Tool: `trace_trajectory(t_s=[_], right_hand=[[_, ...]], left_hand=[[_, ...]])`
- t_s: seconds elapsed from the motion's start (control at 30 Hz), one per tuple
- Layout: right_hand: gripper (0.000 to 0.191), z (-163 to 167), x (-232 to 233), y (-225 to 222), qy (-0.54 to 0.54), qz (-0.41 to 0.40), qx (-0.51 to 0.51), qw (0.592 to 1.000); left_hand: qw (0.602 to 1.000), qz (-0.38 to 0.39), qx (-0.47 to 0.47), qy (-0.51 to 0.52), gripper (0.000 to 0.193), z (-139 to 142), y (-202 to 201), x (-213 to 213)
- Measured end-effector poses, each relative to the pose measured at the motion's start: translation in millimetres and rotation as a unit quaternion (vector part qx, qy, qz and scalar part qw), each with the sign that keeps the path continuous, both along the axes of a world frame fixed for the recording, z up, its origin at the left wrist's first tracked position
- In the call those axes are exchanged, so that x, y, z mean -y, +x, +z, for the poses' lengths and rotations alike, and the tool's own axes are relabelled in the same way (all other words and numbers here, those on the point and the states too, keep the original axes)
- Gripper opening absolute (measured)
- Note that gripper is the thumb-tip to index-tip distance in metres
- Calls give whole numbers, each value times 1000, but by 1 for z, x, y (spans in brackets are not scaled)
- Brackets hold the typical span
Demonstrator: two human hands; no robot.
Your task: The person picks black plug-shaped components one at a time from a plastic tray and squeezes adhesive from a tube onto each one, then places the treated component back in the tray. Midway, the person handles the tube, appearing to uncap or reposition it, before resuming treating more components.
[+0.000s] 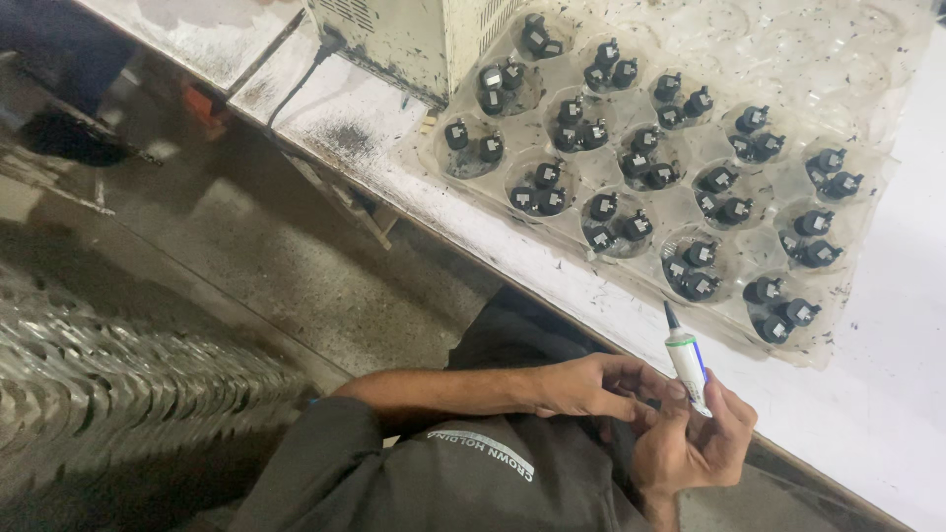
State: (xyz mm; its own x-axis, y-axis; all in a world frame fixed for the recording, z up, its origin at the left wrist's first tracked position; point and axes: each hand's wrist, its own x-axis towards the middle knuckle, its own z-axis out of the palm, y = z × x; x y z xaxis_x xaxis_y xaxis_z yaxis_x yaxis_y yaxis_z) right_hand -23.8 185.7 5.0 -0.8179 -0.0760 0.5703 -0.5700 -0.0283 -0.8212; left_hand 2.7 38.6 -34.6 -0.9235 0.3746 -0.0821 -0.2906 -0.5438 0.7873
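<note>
My right hand (pixel 695 443) grips a small white tube with a blue band and a black pointed tip (pixel 684 357), held upright just below the table's edge. My left hand (pixel 591 386) reaches across from the left, its fingertips pinched against the right hand near the tube's lower end; whatever small thing lies between the fingers is hidden. Above them on the white table (pixel 887 394) lies a clear plastic tray (pixel 838 325) with round pockets, each holding two or three small black parts (pixel 695 271) with pale square faces.
A grubby cream metal box (pixel 414 39) with a black cable (pixel 296 89) stands at the table's back left. Stacked corrugated metal pieces (pixel 108 384) lie on the floor at left. My lap in dark clothing (pixel 463 473) fills the bottom.
</note>
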Motion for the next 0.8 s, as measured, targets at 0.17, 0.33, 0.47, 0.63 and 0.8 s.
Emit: trace_trajectory(t_s=[0.17,0.33,0.47,0.63,0.8], right_hand=[[26,1,1,0,-22,26,-2,999],[27,3,1,1,-3,8,-5,1000],[27,3,2,0,-14,11,-6,1000],[26,5,1,1,-5,17,-4,1000],[25,3,1,0,-10,13,5,1000]], left_hand=[[1000,-2,-1,8,52,4,1,2],[1000,-2,-5,8,53,6,2,2],[1000,0,-8,3,52,5,2,0],[1000,3,-12,-5,49,5,1,-1],[999,7,-11,-31,50,7,2,-1]])
